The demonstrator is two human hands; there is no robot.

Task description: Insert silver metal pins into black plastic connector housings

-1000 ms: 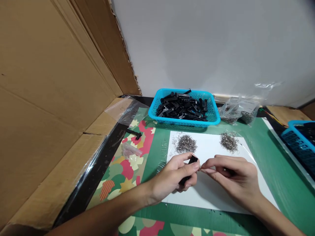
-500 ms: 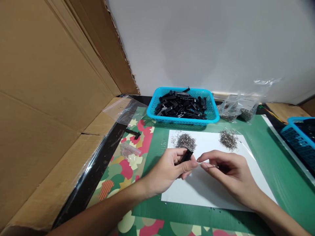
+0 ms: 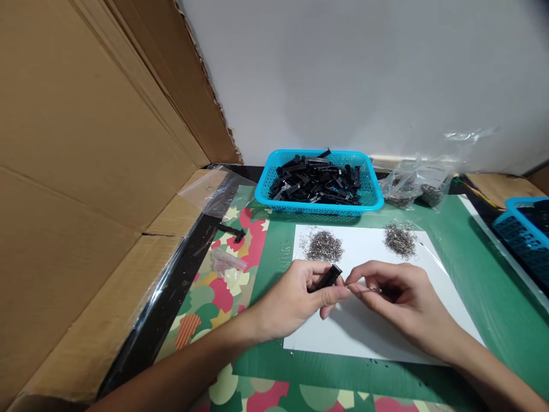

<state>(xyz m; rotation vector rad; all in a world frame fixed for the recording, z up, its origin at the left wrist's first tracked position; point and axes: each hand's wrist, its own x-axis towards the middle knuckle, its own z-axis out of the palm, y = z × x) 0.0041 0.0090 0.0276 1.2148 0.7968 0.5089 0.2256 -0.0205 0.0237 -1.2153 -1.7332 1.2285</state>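
Observation:
My left hand [image 3: 302, 297] is closed round a slim black plastic part [image 3: 328, 278], whose upper end tilts up to the right out of the fingers. Close beside its thumb is my right hand [image 3: 394, 297], with thumb and forefinger pinched together. Whatever lies between those fingertips is too small to name. A thin metal piece [image 3: 374, 289] shows along the right hand's fingers, partly hidden. Both hands are above a white sheet [image 3: 364, 335]. Beyond them on the sheet are two heaps of tiny bent metal pieces, a left heap [image 3: 325, 246] and a right heap [image 3: 400, 240].
A blue basket [image 3: 319, 210] full of black parts stands by the wall. Clear bags [image 3: 401, 191] of metal pieces sit to its right. Another blue basket [image 3: 521, 234] is at far right. A loose black part [image 3: 232, 232] lies left; cardboard [image 3: 86, 189] walls that side.
The right hand's fingertips have closed into a pinch and come nearer the left thumb. The black part has turned slightly in the left hand, its end now pointing further right.

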